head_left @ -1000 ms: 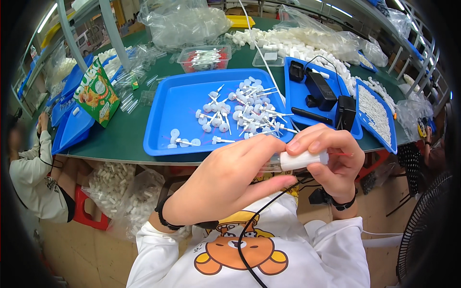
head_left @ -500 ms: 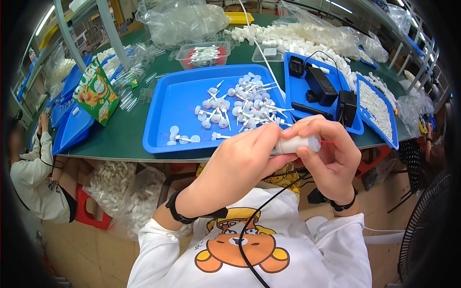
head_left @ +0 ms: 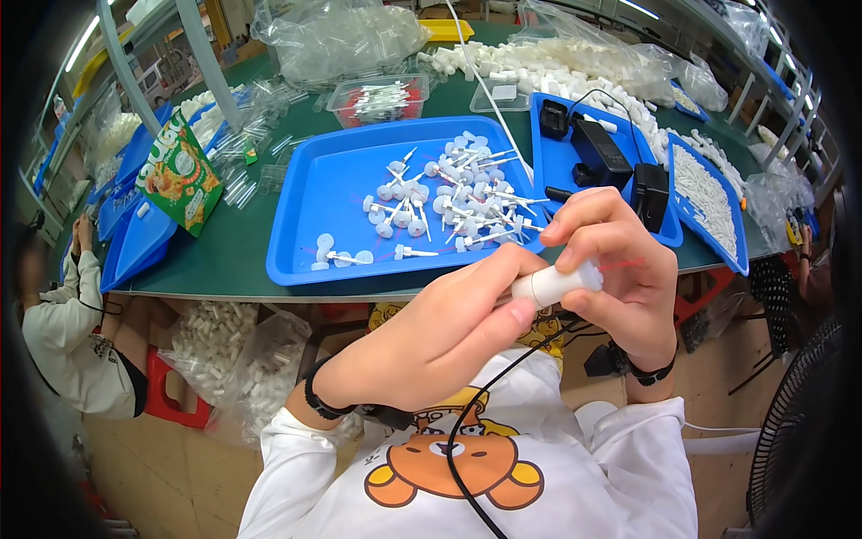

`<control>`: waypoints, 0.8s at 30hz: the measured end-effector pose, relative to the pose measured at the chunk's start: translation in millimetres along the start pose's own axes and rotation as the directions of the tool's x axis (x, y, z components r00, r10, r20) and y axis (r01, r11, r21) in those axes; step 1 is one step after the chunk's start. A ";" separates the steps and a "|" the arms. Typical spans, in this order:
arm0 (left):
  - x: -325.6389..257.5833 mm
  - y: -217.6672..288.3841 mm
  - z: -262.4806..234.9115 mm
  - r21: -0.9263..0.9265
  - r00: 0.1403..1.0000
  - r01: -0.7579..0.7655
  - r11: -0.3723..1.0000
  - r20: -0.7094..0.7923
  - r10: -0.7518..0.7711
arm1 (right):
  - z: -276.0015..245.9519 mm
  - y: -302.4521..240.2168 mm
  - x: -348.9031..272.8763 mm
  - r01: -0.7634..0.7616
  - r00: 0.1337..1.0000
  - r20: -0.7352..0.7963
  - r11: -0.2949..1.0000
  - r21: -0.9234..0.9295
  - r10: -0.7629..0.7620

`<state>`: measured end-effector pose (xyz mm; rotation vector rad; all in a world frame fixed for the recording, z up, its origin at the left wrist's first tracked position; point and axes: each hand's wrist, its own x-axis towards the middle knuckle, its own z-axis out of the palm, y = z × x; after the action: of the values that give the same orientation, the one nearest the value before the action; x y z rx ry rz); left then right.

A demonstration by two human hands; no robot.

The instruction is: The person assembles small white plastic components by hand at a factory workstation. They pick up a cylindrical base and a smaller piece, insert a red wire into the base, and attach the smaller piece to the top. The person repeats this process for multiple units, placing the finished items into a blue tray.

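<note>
Just past the front edge of the table I hold a small white plastic cylinder (head_left: 549, 286) with both hands, lying nearly level. My left hand (head_left: 440, 328) grips its left end, with the fingers closed around it and that end hidden. At the other end, my right hand (head_left: 620, 283) pinches the cylinder between thumb and fingers. A thin red thread or wire sticks out at this right end. Beyond my hands, a large blue tray (head_left: 310, 198) carries many white stick-like parts with round translucent discs (head_left: 417, 202), some with red threads.
A second blue tray (head_left: 558, 148) holds black adapters (head_left: 600, 153); a third (head_left: 675, 202) holds white sticks (head_left: 705, 202). White cylinders (head_left: 575, 85) heap at the back. A green snack bag (head_left: 186, 175) stands at left. Another person (head_left: 67, 314) sits left; a black fan (head_left: 799, 422) is at right.
Both hands have come slightly lower. My left fingers have shifted, so more of the cylinder and a seam around it show. My right fingers have opened a little around its end.
</note>
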<state>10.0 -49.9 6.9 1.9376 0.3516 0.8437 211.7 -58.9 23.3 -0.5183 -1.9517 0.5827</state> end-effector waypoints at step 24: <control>5.2 -8.6 11.0 -0.590 0.988 0.149 0.793 0.126 -0.092 | -1.4 10.0 6.8 0.015 0.982 0.185 0.993 0.119 -0.037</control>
<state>22.2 -50.0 -1.7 1.3342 0.1232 0.6727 211.2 -46.8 22.6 -0.3745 -2.0831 0.7467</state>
